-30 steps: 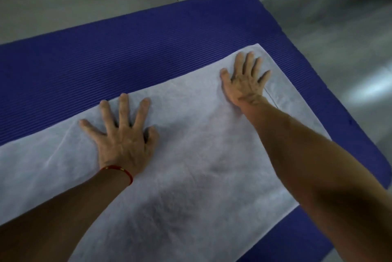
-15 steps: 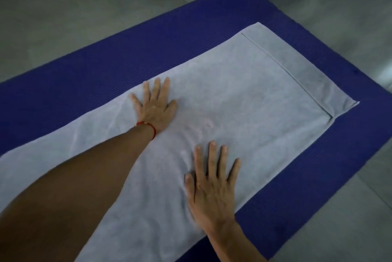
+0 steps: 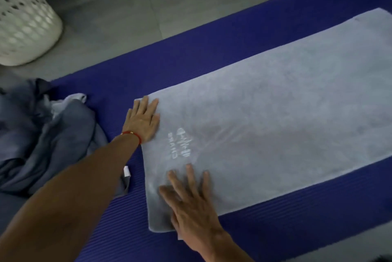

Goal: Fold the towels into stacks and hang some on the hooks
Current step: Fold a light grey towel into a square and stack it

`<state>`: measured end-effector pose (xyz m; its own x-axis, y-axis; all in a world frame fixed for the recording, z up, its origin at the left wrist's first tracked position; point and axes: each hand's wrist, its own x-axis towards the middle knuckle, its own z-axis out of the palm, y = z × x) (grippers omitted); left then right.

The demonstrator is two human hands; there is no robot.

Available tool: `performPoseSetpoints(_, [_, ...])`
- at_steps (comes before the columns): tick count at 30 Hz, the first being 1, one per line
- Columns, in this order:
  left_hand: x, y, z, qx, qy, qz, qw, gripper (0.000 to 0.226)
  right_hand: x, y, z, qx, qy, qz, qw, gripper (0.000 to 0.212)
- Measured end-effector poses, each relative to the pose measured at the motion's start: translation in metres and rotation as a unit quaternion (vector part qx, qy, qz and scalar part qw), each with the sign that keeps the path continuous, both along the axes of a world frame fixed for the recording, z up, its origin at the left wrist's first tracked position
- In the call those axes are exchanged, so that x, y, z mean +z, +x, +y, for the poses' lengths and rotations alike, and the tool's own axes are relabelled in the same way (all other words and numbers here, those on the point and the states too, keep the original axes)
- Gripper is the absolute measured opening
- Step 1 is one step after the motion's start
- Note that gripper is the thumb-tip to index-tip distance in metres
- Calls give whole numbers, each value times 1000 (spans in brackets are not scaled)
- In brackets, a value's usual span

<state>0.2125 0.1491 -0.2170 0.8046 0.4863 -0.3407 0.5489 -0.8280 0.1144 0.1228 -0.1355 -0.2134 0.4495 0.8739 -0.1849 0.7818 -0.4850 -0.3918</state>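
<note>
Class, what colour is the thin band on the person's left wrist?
Red; the thin wrist band sits just behind the left hand, clearest in the head view.

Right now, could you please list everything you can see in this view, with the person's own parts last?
towel: one, pale grey-white with faint white lettering near its left end, spread flat on the mat.
mat: one, dark blue and ribbed, on the floor under the towel.
pile of cloth: one heap, grey-blue with a paler piece showing, crumpled at the mat's left end; the number of pieces cannot be told.
basket: one, cream with holes, on the floor at upper left.
floor: grey tiles, beyond the mat.
bracelet: one, red, on the left wrist.
left hand: flat, at the towel's far left corner.
right hand: flat with fingers spread, at the towel's near left corner.
</note>
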Motion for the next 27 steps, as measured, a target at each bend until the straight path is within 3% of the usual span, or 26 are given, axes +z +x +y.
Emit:
performPoseSetpoints(3, [14, 2, 23, 89, -59, 13, 994, 66, 5, -27, 2, 85, 28, -3, 996, 59])
performPoseSetpoints(5, [20, 6, 31, 94, -106, -13, 990, 72, 7, -38, -5, 116, 37, -13, 992, 58])
performPoseSetpoints(10, [29, 17, 37, 168, -191, -117, 960, 42, 0, -45, -21, 174, 46, -17, 983, 52])
performPoseSetpoints(14, [37, 17, 35, 178, -179, -134, 958, 38, -1, -38, -28, 191, 51, -70, 978, 50])
performPoseSetpoints(16, [46, 18, 32, 156, -156, -160, 962, 38, 2, -30, -31, 138, 109, -46, 983, 48])
performPoseSetpoints(17, [51, 19, 30, 143, -153, -176, 962, 36, 8, -22, -35, 79, 161, 14, 984, 42])
performPoseSetpoints(20, [70, 30, 23, 109, -193, -215, 951, 35, 33, 27, -54, -156, 294, 159, 930, 16])
performPoseSetpoints(23, [94, 50, 2, 41, -196, -199, 959, 43, 58, 101, -89, -331, 355, 146, 862, 4])
performPoseSetpoints(27, [116, 94, -30, -99, -69, -198, 973, 24, 79, 192, -148, -440, 389, 118, 801, 5])
